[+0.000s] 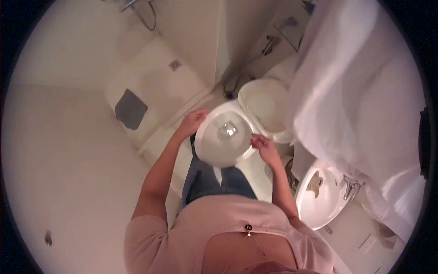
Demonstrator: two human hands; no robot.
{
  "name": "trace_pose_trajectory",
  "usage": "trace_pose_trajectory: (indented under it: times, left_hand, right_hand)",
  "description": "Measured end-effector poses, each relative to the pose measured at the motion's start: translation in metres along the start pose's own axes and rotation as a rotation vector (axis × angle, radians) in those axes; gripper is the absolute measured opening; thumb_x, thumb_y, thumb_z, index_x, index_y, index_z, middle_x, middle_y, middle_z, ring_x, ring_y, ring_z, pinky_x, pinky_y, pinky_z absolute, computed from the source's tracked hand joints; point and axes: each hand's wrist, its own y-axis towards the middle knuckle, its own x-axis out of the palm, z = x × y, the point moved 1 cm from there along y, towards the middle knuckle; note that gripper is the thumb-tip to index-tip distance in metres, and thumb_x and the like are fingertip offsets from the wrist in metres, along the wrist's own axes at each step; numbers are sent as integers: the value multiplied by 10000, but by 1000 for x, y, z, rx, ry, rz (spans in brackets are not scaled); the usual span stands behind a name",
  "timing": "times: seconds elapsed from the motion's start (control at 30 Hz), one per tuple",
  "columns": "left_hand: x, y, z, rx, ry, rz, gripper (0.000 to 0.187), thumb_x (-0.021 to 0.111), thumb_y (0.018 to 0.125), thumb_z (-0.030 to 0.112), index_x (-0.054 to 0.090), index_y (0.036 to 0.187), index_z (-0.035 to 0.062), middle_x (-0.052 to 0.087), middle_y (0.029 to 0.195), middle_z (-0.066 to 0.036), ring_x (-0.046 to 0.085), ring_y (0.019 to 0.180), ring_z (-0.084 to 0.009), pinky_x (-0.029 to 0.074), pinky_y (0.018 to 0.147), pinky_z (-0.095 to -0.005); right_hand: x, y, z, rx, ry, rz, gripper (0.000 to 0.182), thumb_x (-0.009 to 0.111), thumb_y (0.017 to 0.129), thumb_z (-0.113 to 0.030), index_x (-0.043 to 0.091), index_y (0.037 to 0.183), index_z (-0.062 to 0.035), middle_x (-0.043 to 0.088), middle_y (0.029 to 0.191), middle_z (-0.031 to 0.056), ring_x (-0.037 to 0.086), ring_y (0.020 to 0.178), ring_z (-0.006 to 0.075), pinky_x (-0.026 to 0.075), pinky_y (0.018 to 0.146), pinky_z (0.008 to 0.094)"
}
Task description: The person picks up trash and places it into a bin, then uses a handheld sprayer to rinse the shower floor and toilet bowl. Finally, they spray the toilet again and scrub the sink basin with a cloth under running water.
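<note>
Below me, between my two hands, is a white toilet bowl (212, 146) with water (228, 131) shining at its bottom. My left hand (194, 122) is at the upper left of the rim, its fingers bent together. On the opposite side, my right hand (264, 147) has its fingers curled and pinched close to the rim's right edge. Whether either hand touches the rim or holds something small cannot be made out. Behind the bowl stands the pale toilet lid or tank (267, 107).
A shower floor (159, 91) with a grey mat (131, 109) lies to the left. At the right are a white sink (310, 210) with a brownish thing (315, 183) in it, a faucet (350, 189), and a hanging white curtain (346, 91).
</note>
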Motion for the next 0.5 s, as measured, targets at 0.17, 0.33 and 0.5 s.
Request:
trace_pose_trajectory:
  times: [0.17,0.33,0.5]
  left_hand:
    - [51,183,20,240,25,-106,296,509,834,187,562,1064,9,604,1005,-154,588,930,-228,447,808,-318]
    - [116,330,78,544,336,58,292,486,819,200,581,1030,22,553,1080,-171,540,985,-286,426,822,-390]
    - [163,398,126,250,167,363,359,521,789,197,521,1091,2,544,1059,-212,534,961,-335,426,806,-402]
  right_hand:
    - [38,27,-28,41,-27,67,325,488,874,-175,516,1097,60,607,894,105,578,830,150,451,762,270]
    - [48,30,-46,9,34,213,375,493,889,-219,490,1134,65,610,896,95,577,823,145,448,779,263]
    - [39,14,-39,141,268,344,349,492,882,-199,509,1107,66,615,896,119,591,828,167,453,776,271]
